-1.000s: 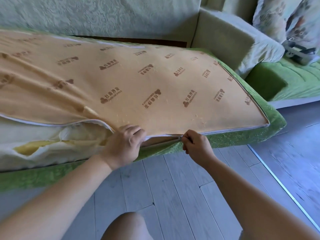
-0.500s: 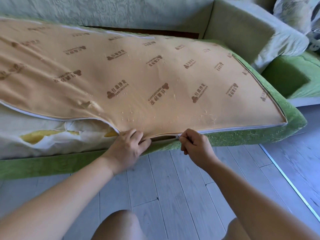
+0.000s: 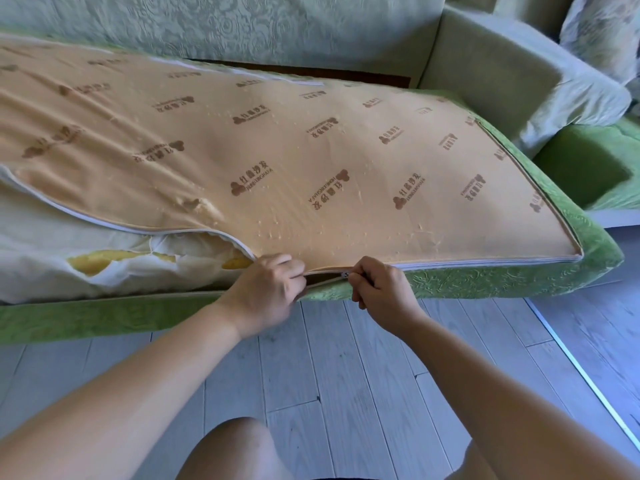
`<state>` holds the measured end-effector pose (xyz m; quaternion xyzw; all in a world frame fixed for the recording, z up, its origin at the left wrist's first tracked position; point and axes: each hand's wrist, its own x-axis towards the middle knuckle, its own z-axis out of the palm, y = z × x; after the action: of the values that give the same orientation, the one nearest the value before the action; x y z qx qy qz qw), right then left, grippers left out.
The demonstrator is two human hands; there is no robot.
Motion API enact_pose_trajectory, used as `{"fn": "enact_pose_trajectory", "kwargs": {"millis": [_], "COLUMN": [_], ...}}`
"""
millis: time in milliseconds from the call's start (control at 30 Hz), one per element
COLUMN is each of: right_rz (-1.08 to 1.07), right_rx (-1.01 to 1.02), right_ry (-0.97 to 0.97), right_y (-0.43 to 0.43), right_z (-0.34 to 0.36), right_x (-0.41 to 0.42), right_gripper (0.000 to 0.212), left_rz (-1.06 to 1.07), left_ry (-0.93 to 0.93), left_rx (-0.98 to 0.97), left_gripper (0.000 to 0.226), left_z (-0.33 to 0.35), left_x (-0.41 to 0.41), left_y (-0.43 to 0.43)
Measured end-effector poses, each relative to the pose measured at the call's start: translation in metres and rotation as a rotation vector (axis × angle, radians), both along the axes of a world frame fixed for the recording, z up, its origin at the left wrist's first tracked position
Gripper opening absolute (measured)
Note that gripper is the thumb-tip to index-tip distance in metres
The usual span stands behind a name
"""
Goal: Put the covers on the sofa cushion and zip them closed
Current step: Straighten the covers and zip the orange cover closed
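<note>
- Leftward along the near seam, the right hand (image 3: 381, 296) and left hand (image 3: 266, 292) have crept on, so the pull (image 3: 344, 274) sits farther from the cover's right corner, with more zip closed behind it.
- Right grip: pinched on the pull, placed to drag it left.
- Left grip: clamped on the cover (image 3: 311, 168) edge just ahead of the pull, apparently drawing both sides together so the teeth meet; the fingertips are hidden.
- Cushion (image 3: 86, 268) lies tilted on the sofa (image 3: 242, 26), its near edge over the floor (image 3: 346, 358). Padding bulges from the open stretch at left.
</note>
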<state>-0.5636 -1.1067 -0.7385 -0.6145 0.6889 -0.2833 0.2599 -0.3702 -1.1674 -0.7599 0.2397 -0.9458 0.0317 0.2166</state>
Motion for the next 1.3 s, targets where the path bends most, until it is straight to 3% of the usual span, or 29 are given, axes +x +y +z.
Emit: {"fn": "enact_pose_trajectory", "kwargs": {"millis": [167,400,767,833,1000,1167,1300], "right_rz": [0.101,0.159,0.193,0.199,0.187,0.204,0.173], "right_rx": [-0.025,-0.055,0.001,0.002,0.014,-0.024,-0.037], "right_ry": [0.071,0.073,0.03,0.03,-0.049,-0.04,-0.019], "right_y": [-0.004,-0.01,-0.015,-0.016,-0.018,-0.007,-0.006], "right_z": [0.001,-0.002,0.002,0.003,0.003,0.003,-0.011], "right_x": [0.018,0.035,0.029,0.028,0.025,0.024,0.027], "right_gripper": [0.012,0.012,0.016,0.016,0.016,0.016,0.016], "left_rz": [-0.002,-0.002,0.056,0.069,0.022,0.03,0.148], "left_ry": [0.08,0.091,-0.104,-0.136,-0.13,0.02,-0.012], "left_rx": [-0.123,-0.174,-0.294,-0.312,-0.214,-0.205,-0.144], "left_gripper": [0.016,0.029,0.013,0.023,0.03,0.043,0.029], "left_z": [-0.009,-0.008,-0.004,-0.004,0.01,-0.002,-0.031], "left_x": [0.003,0.004,0.042,0.042,0.03,0.038,0.019], "left_y": [0.003,-0.005,-0.028,-0.029,-0.028,0.024,0.019]}}
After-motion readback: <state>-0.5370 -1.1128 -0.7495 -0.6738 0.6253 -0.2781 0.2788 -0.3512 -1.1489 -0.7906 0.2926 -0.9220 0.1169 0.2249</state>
